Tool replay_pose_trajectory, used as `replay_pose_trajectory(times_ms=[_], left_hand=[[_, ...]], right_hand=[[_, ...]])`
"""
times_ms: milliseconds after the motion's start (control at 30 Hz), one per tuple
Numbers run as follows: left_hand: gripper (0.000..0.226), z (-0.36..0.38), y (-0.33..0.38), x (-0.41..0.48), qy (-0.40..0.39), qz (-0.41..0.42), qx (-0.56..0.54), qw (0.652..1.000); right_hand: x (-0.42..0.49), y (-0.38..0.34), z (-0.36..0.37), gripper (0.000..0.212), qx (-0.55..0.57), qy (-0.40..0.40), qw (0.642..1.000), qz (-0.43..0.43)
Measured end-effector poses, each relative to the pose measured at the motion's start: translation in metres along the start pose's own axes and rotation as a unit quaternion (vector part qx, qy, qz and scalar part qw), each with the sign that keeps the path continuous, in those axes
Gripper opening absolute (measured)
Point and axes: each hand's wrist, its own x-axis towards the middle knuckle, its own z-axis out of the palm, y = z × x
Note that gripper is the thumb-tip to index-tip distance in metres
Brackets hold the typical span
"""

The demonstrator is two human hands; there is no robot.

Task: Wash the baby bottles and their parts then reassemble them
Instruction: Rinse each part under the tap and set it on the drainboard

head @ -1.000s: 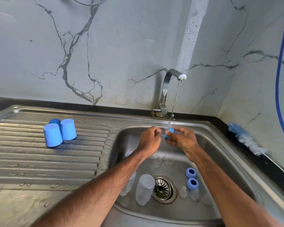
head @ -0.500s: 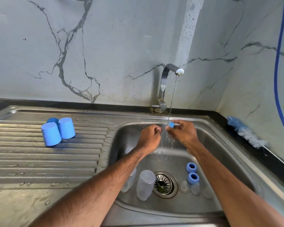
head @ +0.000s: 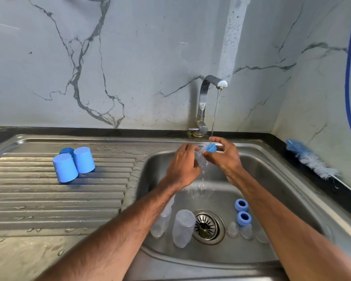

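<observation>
Pinching a blue screw ring (head: pixel 210 148) between thumb and fingertips, the right hand (head: pixel 224 159) holds it above the sink basin (head: pixel 272 179), just where the thin water stream (head: pixel 214 114) from the steel faucet (head: pixel 204 98) lands. Water splashes down off the ring between the two hands. The left hand (head: pixel 181 168) is just beside it on the left, its fingers curled with the tips at the ring's edge. Whether they grip the ring or only come close to it cannot be told.

On the basin floor, right of the drain strainer (head: pixel 208 227), two more blue rings (head: pixel 241 205) lie with their openings up, one just in front of the other. Three small clear nipples (head: pixel 246 231) stand in a row just in front of them. Left of the strainer a clear bottle (head: pixel 183 228) stands on end, and a second clear bottle (head: pixel 162 222) beside it is partly hidden by the left forearm.

On the wet ribbed drainboard (head: pixel 49 199) to the left, three blue caps (head: pixel 64 168) stand mouth down in a tight cluster, the rear one mostly hidden. A bottle brush (head: pixel 312 160) with blue and white bristles lies on the black counter edge (head: pixel 278 142) right of the sink, close to the marble wall (head: pixel 150 57). A blue hose (head: pixel 350 78) hangs down the wall at the far right.
</observation>
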Motion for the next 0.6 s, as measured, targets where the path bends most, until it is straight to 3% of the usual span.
replay_pose_trajectory(times_ms=[100,300,433,600], left_hand=[[0.053,-0.003,-0.006,0.010,0.027,-0.013,0.027,0.999],[0.072,-0.011,0.001,0.045,-0.030,-0.141,-0.015,0.989],[0.045,-0.015,0.008,0.073,-0.012,-0.229,-0.088,0.969],[0.031,-0.012,0.008,0.094,0.020,-0.275,-0.223,0.935]], right_hand=[[0.001,-0.001,0.000,0.054,-0.016,-0.020,0.999,-0.019],[0.001,0.002,-0.004,0.052,-0.056,0.011,0.998,-0.020],[-0.001,0.004,-0.008,0.049,-0.036,0.013,0.999,-0.009],[-0.007,0.001,-0.009,0.048,0.015,0.003,1.000,0.014]])
